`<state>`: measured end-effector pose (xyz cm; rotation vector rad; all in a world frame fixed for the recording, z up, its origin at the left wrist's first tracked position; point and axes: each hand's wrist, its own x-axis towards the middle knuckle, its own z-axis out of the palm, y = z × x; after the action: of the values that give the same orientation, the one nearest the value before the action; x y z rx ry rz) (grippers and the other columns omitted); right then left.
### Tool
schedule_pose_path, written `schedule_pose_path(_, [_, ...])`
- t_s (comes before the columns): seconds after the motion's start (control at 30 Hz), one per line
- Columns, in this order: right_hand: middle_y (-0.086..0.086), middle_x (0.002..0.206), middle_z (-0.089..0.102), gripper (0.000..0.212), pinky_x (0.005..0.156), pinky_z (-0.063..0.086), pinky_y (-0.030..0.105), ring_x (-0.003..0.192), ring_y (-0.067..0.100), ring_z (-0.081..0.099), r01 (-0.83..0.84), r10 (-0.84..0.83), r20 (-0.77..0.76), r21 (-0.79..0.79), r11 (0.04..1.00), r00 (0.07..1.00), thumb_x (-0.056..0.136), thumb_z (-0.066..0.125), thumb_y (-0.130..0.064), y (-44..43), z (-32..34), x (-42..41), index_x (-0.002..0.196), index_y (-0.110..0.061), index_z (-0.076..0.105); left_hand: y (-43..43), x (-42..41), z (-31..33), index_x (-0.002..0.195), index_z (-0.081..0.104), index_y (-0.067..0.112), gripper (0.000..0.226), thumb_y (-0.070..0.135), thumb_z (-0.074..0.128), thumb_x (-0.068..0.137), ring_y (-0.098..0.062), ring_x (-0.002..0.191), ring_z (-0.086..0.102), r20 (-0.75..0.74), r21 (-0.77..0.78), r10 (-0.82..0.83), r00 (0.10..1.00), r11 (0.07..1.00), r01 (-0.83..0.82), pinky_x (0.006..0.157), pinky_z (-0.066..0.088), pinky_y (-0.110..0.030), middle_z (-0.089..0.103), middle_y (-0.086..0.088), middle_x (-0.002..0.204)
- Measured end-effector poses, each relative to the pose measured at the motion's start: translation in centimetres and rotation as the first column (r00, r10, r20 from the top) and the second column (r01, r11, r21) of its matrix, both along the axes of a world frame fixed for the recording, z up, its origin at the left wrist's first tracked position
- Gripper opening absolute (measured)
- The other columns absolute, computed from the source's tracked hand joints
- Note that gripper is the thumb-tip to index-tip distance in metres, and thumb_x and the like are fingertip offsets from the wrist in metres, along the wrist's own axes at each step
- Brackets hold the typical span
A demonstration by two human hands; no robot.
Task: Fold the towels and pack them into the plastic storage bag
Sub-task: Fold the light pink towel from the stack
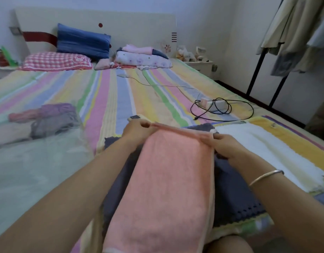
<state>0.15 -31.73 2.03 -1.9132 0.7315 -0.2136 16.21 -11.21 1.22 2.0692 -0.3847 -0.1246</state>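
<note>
Fingers (145,124) of the left hand (136,131) curl in and pinch the far left corner of a pink towel (163,189). The right hand (224,147) does the same at the far right corner, thumb and fingertips pressed together on the hem. Between the two hands the far edge is drawn taut, lifted a little off what lies beneath. From that edge the towel runs as a long strip toward the near side, its near end reaching the bottom of the view.

Under it lies a dark blue towel (234,189), spread flat on the bed (121,92) and showing on both sides of the pink one. Just right of it lies a white towel (263,150) with a yellow border.

On the left of the bed lies the plastic storage bag (38,157) — clear and mostly flat, with purple and grey cloth (55,115) bunched in its far end. A thin silver bangle (265,177) sits on the right wrist.

Farther off, on the striped bedcover, a black cable (228,116) loops round a white power strip (217,105). Pillows (82,42) lie at the headboard.
</note>
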Motion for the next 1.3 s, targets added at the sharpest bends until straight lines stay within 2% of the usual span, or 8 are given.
schedule_pose_path(0.13, [0.0,0.062,0.048,0.021,0.042,0.027,0.022,0.049,0.012,0.035,-0.036,0.036,0.099,-0.001,0.999,0.994,0.087,0.068,-0.034,0.6,1.8,3.7,0.076,-0.016,0.064,2.1,1.4,3.9,0.065,0.066,0.025,0.019,0.022,0.076,0.081,-0.008,0.053,0.046,-0.006,-0.086,0.042,0.999,0.995,-0.042,0.051,0.035,-0.022,0.055,0.011,0.052])
schedule_pose_path(0.27, [-0.001,0.059,0.055,0.018,0.042,0.039,0.022,0.046,0.012,0.043,0.013,-0.012,0.227,-0.003,1.0,0.974,0.085,0.071,-0.032,1.8,3.0,6.6,0.075,-0.019,0.065,3.3,2.0,6.1,0.077,0.066,0.014,0.01,0.014,0.071,0.086,-0.008,0.046,0.06,-0.016,-0.187,0.057,0.998,0.981,-0.059,0.043,0.044,-0.019,0.062,-0.002,0.064])
schedule_pose_path(0.57, [-0.002,0.044,0.058,0.014,0.046,0.044,0.018,0.038,0.013,0.054,-0.143,0.193,0.293,-0.182,0.973,0.936,0.087,0.069,-0.027,6.5,1.3,-1.7,0.079,-0.016,0.069,9.9,-3.9,1.3,0.091,0.062,0.0,0.012,-0.004,0.069,0.083,-0.014,0.076,0.069,-0.098,-0.238,-0.167,0.981,0.961,0.14,0.07,0.055,-0.018,0.071,-0.013,0.086])
schedule_pose_path(0.8, [-0.02,0.102,0.069,0.028,0.079,0.053,0.022,0.097,0.001,0.065,-0.247,0.477,0.298,-0.57,0.784,0.827,0.078,0.071,-0.01,8.8,-4.3,-11.0,0.098,-0.029,0.073,16.3,-12.5,-2.7,0.083,0.065,0.011,0.028,-0.015,0.064,0.074,-0.002,0.09,0.068,0.177,0.028,-0.353,0.919,0.935,0.354,0.079,0.048,-0.012,0.074,0.011,0.092])
schedule_pose_path(1.03, [-0.022,0.119,0.061,0.033,0.093,0.046,0.025,0.119,0.004,0.053,-0.244,0.525,0.259,-0.665,0.706,0.811,0.077,0.062,-0.014,9.8,-6.0,-13.3,0.104,-0.031,0.07,17.4,-14.1,-4.0,0.085,0.062,0.021,0.018,0.009,0.061,0.071,-0.007,0.112,0.061,0.366,0.077,-0.388,0.846,0.918,0.388,0.093,0.047,-0.02,0.071,0.014,0.104])
schedule_pose_path(1.13, [-0.023,0.114,0.064,0.031,0.098,0.039,0.022,0.123,0.007,0.047,-0.266,0.5,0.29,-0.58,0.77,0.816,0.084,0.046,-0.025,10.4,-5.3,-13.6,0.096,-0.035,0.072,17.9,-14.1,-4.0,0.081,0.062,0.026,0.012,0.027,0.055,0.072,-0.007,0.125,0.05,0.386,0.133,-0.415,0.824,0.909,0.396,0.098,0.041,-0.017,0.069,0.021,0.107])
schedule_pose_path(1.23, [-0.011,0.098,0.071,0.038,0.09,0.047,0.035,0.106,0.011,0.059,-0.125,0.203,0.399,-0.214,0.969,0.894,0.093,0.038,-0.032,10.4,-4.6,-13.1,0.082,-0.031,0.075,17.3,-14.2,-3.5,0.067,0.065,0.026,0.019,0.032,0.048,0.075,-0.004,0.12,0.05,0.354,0.066,-0.334,0.873,0.94,0.333,0.095,0.041,-0.017,0.071,0.022,0.098])
schedule_pose_path(1.3, [-0.008,0.093,0.069,0.025,0.083,0.052,0.046,0.092,0.015,0.064,0.033,0.011,0.294,-0.146,0.989,0.956,0.096,0.044,-0.041,10.0,-4.0,-12.0,0.088,-0.033,0.067,15.8,-13.8,-3.2,0.064,0.066,0.024,0.028,0.033,0.047,0.083,-0.004,0.105,0.058,0.485,0.023,-0.188,0.854,0.979,0.202,0.09,0.046,-0.026,0.072,0.019,0.089])
